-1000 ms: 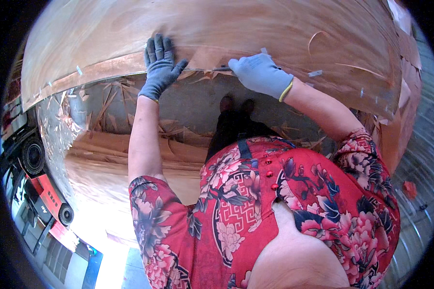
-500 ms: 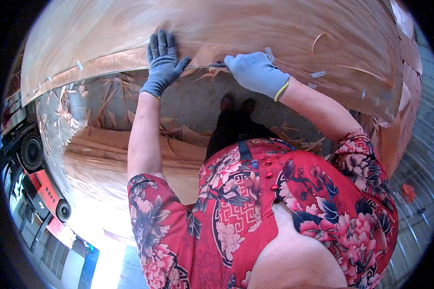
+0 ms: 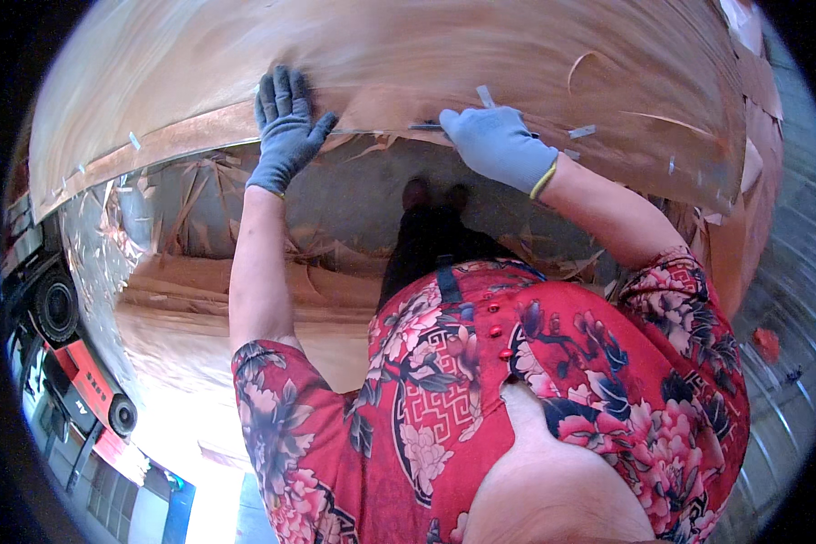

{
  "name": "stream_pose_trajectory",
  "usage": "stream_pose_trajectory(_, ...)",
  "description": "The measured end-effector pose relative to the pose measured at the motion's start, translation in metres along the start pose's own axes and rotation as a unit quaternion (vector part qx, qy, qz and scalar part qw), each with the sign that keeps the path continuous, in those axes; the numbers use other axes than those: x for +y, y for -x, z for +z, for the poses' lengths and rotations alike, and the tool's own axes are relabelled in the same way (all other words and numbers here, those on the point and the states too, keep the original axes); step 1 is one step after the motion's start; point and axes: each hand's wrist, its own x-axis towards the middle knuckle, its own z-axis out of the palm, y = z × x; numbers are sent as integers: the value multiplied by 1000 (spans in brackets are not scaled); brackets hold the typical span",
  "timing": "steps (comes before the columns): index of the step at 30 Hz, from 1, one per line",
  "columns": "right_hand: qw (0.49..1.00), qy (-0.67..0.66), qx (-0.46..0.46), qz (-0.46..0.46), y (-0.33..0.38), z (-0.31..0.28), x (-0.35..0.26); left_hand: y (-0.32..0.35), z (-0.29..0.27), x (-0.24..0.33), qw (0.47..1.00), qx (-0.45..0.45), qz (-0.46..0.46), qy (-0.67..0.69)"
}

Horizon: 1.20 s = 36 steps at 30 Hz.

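Note:
A wide, thin sheet of brown wood veneer (image 3: 480, 54) spreads before me, its near edge running across the view. On the left, my left hand (image 3: 287, 136), in a grey-blue glove, lies flat near that edge with its fingers stretched out and thumb apart. Farther right, my right hand (image 3: 500, 147), in a light blue glove with a yellow cuff, is closed around a slim dark knife (image 3: 425, 126). Its tip points left along the veneer edge. Most of the knife is hidden by the glove, so its exact type is unclear.
Short pale tape strips (image 3: 582, 131) stick to the sheet. Torn veneer scraps (image 3: 190, 204) hang and lie below the edge. Behind me on the left is a stack of brown sheets (image 3: 236, 286). A red-and-black wheeled vehicle (image 3: 86, 376) stands at far left.
My right hand with the knife has moved a little right along the veneer edge. My left hand stays pressed flat on the sheet. The whole view has shifted slightly.

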Motion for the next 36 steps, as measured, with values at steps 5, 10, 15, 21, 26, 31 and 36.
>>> stream_pose_trajectory(5, 998, 1, -37, 51, 32, 2, 19, 1, -1, -2, 1000, -4, 14, -2)
stream_pose_trajectory(10, 996, -9, -38, 75, 59, 7, 37, 3, 0, -5, 999, -22, 10, -34)
stream_pose_trajectory(15, 994, -15, -43, 98, 60, 3, 31, -14, 6, 41, 1000, -6, -27, -5)
stream_pose_trajectory(21, 995, -34, 10, 89, 56, 25, 23, -14, 32, 144, 997, -60, -58, 3)
stream_pose_trajectory(26, 994, -50, -22, 98, 61, 20, 16, 3, 16, 97, 998, -52, -27, -18)
stream_pose_trajectory(31, 992, -95, 4, 78, 63, 29, 9, 29, 7, 33, 997, -66, -5, -35)
stream_pose_trajectory(36, 992, -86, -39, 85, 64, 30, 5, 41, 5, -15, 996, -77, 14, -46)
